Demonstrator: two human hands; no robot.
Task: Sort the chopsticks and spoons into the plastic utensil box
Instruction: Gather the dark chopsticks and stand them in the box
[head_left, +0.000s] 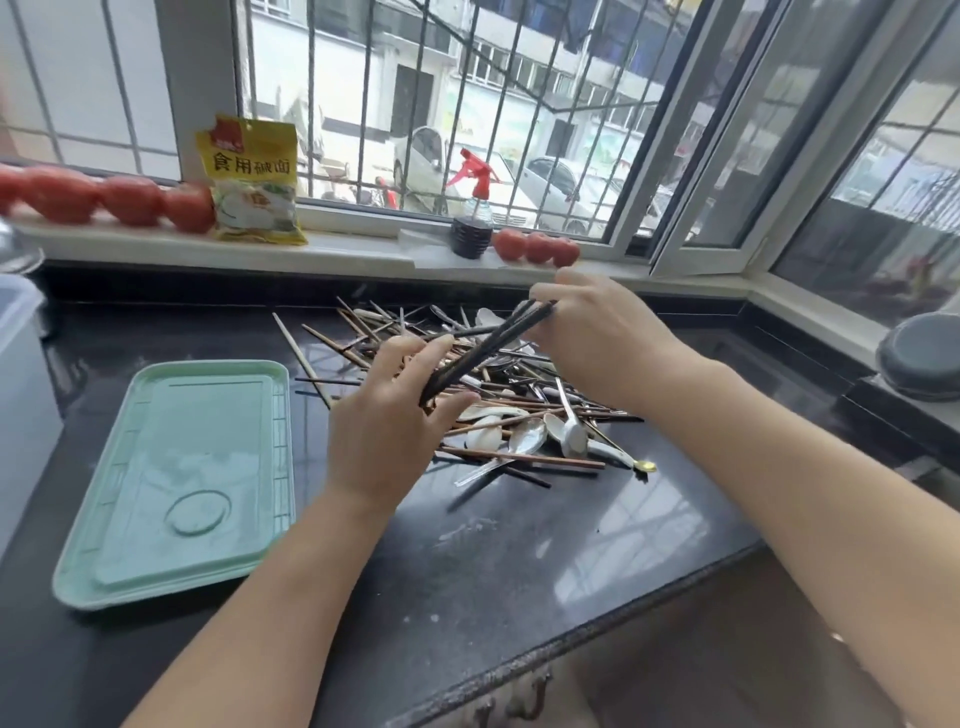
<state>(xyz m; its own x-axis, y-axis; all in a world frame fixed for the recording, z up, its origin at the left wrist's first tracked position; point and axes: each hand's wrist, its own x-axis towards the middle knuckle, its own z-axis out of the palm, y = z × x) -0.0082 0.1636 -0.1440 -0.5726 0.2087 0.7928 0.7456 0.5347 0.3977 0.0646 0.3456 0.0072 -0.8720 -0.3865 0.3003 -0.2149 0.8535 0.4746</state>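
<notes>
A tangled pile of chopsticks and spoons (519, 415) lies on the dark counter (519, 545). Above it, a bundle of black chopsticks (488, 351) slants from lower left to upper right. My left hand (384, 431) grips the bundle's lower end, and my right hand (597, 332) pinches its upper end. A mint-green plastic tray-shaped piece (176, 483) lies flat and empty on the counter, left of the pile. I cannot tell whether it is the box or its lid.
A white container (21, 395) stands at the far left edge. On the windowsill sit tomatoes (130, 200), a yellow packet (254, 182), a spray bottle (472, 218) and more tomatoes (535, 247). A grey round lid (919, 353) rests at the right. The counter's front edge runs diagonally at lower right.
</notes>
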